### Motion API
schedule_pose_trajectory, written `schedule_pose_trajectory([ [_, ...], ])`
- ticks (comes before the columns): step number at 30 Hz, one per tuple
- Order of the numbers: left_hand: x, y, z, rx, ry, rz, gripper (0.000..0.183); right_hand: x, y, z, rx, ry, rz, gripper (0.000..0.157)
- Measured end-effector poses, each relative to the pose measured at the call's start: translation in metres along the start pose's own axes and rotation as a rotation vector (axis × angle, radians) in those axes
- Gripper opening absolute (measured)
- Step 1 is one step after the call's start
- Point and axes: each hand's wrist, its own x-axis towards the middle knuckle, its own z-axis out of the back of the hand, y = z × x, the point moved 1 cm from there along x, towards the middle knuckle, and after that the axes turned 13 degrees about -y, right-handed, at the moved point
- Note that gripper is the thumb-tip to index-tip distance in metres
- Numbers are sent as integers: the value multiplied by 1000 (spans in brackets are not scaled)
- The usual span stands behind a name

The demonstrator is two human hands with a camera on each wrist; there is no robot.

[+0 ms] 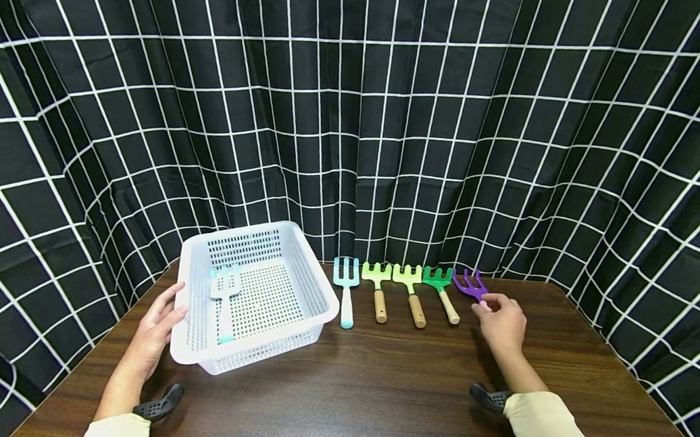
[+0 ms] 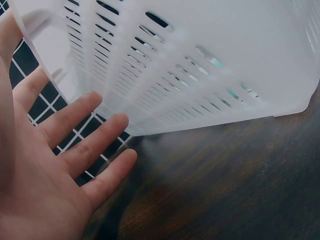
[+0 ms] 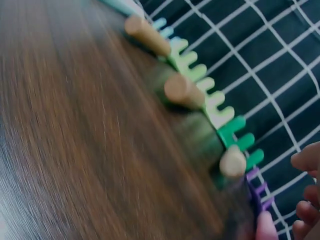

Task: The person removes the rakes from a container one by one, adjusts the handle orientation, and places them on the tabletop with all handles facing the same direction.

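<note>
At the left stands a white slotted plastic basket (image 1: 314, 297), and my left hand (image 1: 156, 323) holds its left rim. In the left wrist view, the other fingers (image 2: 95, 137) spread along the outer wall (image 2: 165, 55). Inside lies a white and light-blue garden tool (image 1: 225, 304). My right hand (image 1: 504, 322) is at the pink handle of a purple hand fork (image 1: 473, 288), the last in the row. In the right wrist view, its fingertips (image 3: 302, 162) are apart from the pink handle (image 3: 266, 227).
Between basket and purple fork lie a blue-and-white fork (image 1: 347, 293), two lime-green hand rakes (image 1: 377, 278) with wooden handles, and a dark green rake (image 1: 439, 280). A black grid-patterned curtain (image 1: 394, 113) surrounds the brown wooden table (image 1: 361, 402).
</note>
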Motion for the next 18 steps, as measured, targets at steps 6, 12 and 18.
schedule_pose_trajectory([
  [6, 1, 0, 1, 11, 13, -3, 53, -6, 21, -4, 76, 2, 10, 27],
  [12, 1, 1, 1, 13, 14, -7, 53, -11, 44, -6, 133, 67, -12, 29],
  [18, 1, 2, 1, 5, 12, -8, 53, -16, 64, -8, 185, 172, -15, 36],
])
